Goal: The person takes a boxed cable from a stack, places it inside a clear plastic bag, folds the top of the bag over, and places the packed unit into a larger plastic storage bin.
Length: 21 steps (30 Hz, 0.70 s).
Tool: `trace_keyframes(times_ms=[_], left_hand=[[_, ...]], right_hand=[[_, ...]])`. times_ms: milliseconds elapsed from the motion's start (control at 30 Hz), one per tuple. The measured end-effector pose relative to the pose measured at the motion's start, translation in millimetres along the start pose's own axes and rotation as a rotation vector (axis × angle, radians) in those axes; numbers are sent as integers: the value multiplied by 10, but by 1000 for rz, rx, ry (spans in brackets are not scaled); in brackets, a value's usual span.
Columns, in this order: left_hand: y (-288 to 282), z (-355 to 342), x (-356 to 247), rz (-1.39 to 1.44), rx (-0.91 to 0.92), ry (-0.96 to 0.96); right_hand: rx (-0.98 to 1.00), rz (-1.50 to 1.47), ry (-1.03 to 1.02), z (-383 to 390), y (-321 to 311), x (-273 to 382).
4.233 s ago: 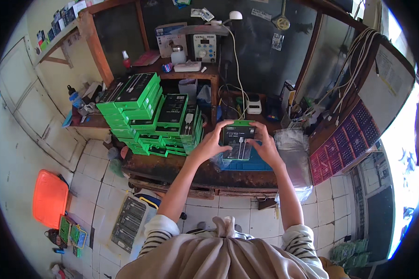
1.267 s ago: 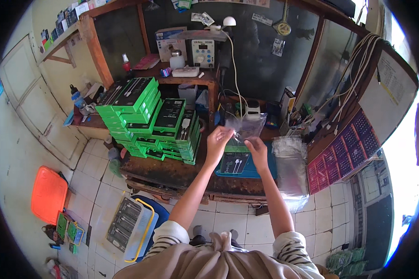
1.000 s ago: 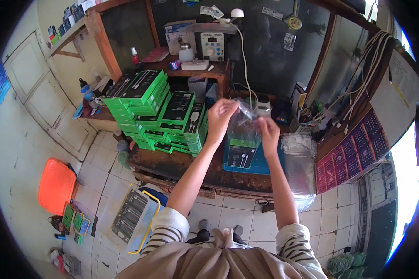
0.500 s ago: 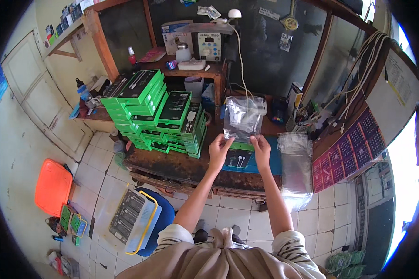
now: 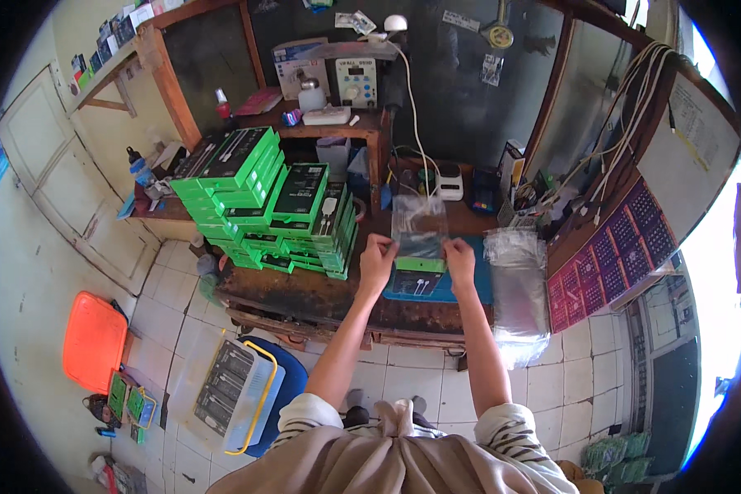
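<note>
My left hand and my right hand pinch the two sides of a clear plastic bag at its near end. Under that end of the bag, a black and green cable box lies on a blue mat; I cannot tell whether any of it is inside the bag. Just to the right of the mat is a pile of clear plastic bags. Stacks of similar green-edged boxes stand at the left of the worn wooden bench.
A soldering station sits on the back shelf, with cables hanging nearby. A calendar board is at the right. Below left are a blue chair, a bin of boxes with a yellow handle, and an orange lid.
The box, earlier held up in both hands, now lies on the mat. My hands took a bag, raised it, then brought its near end down over the box.
</note>
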<state>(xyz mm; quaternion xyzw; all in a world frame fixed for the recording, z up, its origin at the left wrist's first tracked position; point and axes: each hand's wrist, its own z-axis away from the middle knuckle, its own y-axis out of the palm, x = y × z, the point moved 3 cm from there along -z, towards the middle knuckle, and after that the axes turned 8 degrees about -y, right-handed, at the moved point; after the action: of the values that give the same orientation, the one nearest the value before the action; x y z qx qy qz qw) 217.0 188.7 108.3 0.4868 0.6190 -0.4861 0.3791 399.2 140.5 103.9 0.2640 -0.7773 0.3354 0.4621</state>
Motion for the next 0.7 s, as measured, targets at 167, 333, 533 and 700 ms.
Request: trace_keyframes(times_ms=[167,333,533,700], left_hand=[[-132,107,-504,-49,-6,515],[-69,191,-531,-344,531,511],[-78,175,-147,-108,394,354],[19,294,145,-143,390,280]], right_hand=[[132,-247,337,-30,21,-288],[88,294,-125,-32,-164,34],[556,-137,-558,120,-83,922],[566,-99,-382,260,-141,334]])
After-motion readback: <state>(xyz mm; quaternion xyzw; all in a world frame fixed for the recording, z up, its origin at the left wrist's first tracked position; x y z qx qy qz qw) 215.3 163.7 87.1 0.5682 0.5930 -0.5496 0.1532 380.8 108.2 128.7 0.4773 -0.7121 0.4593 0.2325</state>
